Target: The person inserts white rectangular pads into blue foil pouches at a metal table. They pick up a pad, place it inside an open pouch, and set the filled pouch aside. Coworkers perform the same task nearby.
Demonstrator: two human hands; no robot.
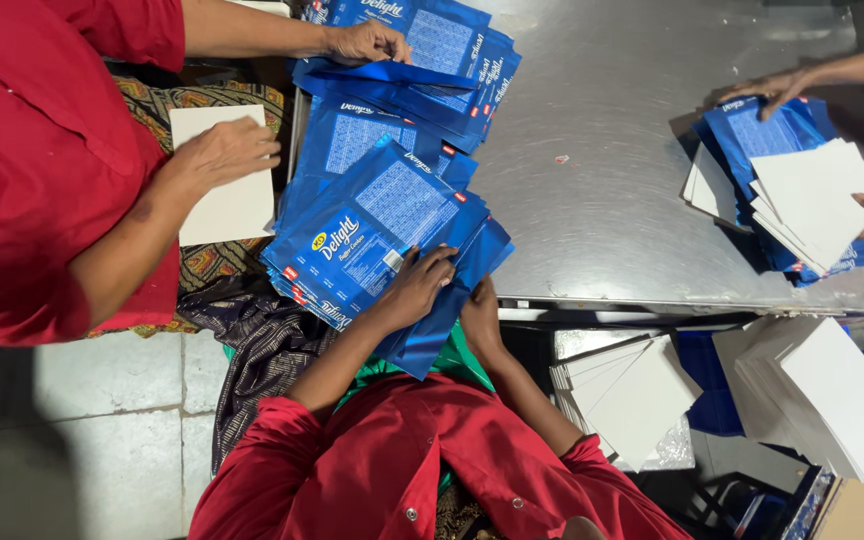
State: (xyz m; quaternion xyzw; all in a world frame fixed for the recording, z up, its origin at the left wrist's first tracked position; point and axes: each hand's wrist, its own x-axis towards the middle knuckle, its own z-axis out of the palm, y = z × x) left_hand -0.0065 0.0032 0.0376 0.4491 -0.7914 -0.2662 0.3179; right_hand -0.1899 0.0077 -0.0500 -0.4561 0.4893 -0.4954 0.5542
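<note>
Left hand [420, 285] presses flat on a blue pouch [372, 235] atop the stack at the counter [612, 150] edge; right hand [480, 315] pinches its near corner, long axis running away leftward.

A stack of flat, glossy blue pouches [372, 235] with white print panels lies fanned at the near left edge of the steel table, its lower corners hanging over the rim. The top pouch sits tilted, its printed face up. One plain blue pouch [442, 315] at the near right of the stack seems to be partly pulled free.
</note>
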